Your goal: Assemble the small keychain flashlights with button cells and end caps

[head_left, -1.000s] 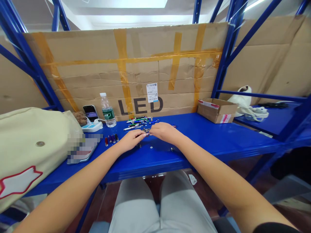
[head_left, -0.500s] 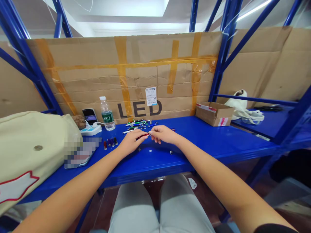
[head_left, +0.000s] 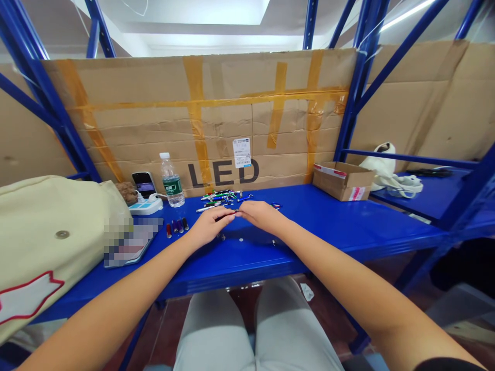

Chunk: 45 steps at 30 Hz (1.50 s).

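Note:
My left hand (head_left: 209,224) and my right hand (head_left: 258,212) meet over the blue shelf (head_left: 332,221), fingers pinched together on a small dark red pen-like piece (head_left: 229,215) held between them. Just behind them lies a heap of small coloured pen lights (head_left: 222,198). A row of short coloured tubes (head_left: 177,226) lies left of my left hand. Small round metal bits (head_left: 241,239) sit on the shelf in front of my hands.
A water bottle (head_left: 169,180), a phone on a white power strip (head_left: 146,198) and a cream bag (head_left: 46,232) stand at the left. A small open cardboard box (head_left: 342,180) sits at the right. Taped cardboard marked LED (head_left: 216,118) backs the shelf.
My hands have shifted slightly over the shelf and now hold a dark red piece between them; one second ago they were pinching a small metal part.

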Each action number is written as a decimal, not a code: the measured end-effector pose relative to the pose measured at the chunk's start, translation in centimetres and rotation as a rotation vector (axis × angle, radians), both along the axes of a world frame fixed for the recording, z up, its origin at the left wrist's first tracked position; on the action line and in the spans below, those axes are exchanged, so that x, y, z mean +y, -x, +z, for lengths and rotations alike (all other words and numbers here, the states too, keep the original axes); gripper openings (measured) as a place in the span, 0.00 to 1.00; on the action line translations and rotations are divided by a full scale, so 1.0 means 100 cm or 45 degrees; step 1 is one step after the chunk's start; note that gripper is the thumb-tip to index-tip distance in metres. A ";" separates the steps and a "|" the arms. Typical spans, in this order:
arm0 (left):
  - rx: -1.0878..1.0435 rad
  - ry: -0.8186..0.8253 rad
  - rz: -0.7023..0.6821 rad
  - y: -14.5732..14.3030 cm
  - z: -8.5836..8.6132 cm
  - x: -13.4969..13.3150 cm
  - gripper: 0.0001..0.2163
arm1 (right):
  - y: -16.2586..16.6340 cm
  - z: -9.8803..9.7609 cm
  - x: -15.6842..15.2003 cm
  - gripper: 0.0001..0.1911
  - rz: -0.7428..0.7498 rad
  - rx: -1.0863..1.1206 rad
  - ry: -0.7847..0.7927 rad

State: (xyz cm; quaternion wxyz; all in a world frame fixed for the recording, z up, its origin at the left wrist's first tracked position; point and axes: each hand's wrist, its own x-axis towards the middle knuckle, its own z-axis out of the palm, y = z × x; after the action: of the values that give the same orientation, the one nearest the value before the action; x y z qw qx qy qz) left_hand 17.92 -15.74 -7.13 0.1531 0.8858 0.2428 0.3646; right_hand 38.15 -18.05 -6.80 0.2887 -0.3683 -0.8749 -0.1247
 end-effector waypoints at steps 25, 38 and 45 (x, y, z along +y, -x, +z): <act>0.084 0.014 0.025 -0.002 0.005 0.009 0.15 | -0.007 0.004 -0.002 0.10 -0.142 -0.134 0.065; 0.169 -0.659 0.261 -0.004 0.004 0.006 0.14 | -0.026 0.004 0.010 0.17 0.052 0.433 0.608; 0.092 -0.470 0.356 0.009 0.009 0.012 0.16 | -0.116 -0.004 0.024 0.06 -0.654 0.203 0.487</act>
State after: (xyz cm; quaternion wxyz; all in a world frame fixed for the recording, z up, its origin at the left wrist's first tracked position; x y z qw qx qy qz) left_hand 16.98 -14.53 -6.26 -0.0724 0.8690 0.2977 0.3885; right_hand 49.71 -15.65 -7.19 0.2411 -0.6331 -0.7356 0.0023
